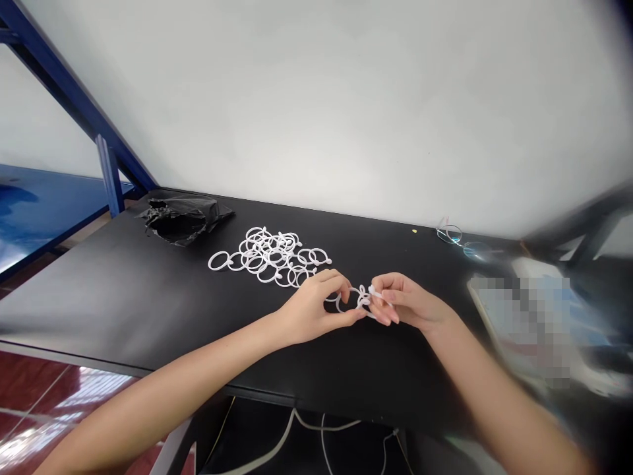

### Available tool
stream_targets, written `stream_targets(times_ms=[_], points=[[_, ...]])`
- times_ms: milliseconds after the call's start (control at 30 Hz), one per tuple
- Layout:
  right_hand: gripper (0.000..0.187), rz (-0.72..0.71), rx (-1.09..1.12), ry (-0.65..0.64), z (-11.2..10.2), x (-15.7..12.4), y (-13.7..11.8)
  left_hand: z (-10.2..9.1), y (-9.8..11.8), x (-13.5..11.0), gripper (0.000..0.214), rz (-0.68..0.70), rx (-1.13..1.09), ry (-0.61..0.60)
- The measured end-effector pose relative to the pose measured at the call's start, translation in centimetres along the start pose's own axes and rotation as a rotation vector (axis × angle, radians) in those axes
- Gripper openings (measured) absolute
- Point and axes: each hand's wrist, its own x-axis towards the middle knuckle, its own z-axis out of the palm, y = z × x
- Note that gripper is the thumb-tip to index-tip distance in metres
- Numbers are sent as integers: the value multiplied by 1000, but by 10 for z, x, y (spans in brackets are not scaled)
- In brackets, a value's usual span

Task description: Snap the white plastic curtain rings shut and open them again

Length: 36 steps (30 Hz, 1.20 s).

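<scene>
Several white plastic rings (271, 257), each with a small nub like a curtain ring, lie in an overlapping pile on the black table. Just right of the pile, my left hand (316, 307) is closed around a few more white rings (349, 300), thumb and forefinger curled about them. My right hand (405, 300) pinches another white ring (378, 293) close beside the left fingertips. Between both hands the rings meet at their nubs; whether they are linked is too small to tell. Fingers partly hide the held rings.
A crumpled black plastic bag (185, 220) lies open at the table's back left. Eyeglasses (450, 233) rest at the back right, near a clear plastic-wrapped item (524, 323). A white wall (346, 112) rises behind the black table (173, 310). Cables (277, 448) hang below its front edge.
</scene>
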Motion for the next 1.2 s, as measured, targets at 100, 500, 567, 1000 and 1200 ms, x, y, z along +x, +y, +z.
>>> stream_targets(times_ms=[100,500,567,1000,1200], points=[[35,-51,189,126,-1,1,-2,-1,0,0,26,-24,67,34],[17,-226,119,506,10,13,8,13,-8,-5,45,136,356,-180],[18,-226,67,502,15,14,12,10,-5,-4,47,90,347,-97],[14,-268,-193,487,39,19,27,4,-14,1,36,67,58,137],[15,-618,-758,593,39,13,30,-9,-9,5,41,-66,-86,54]])
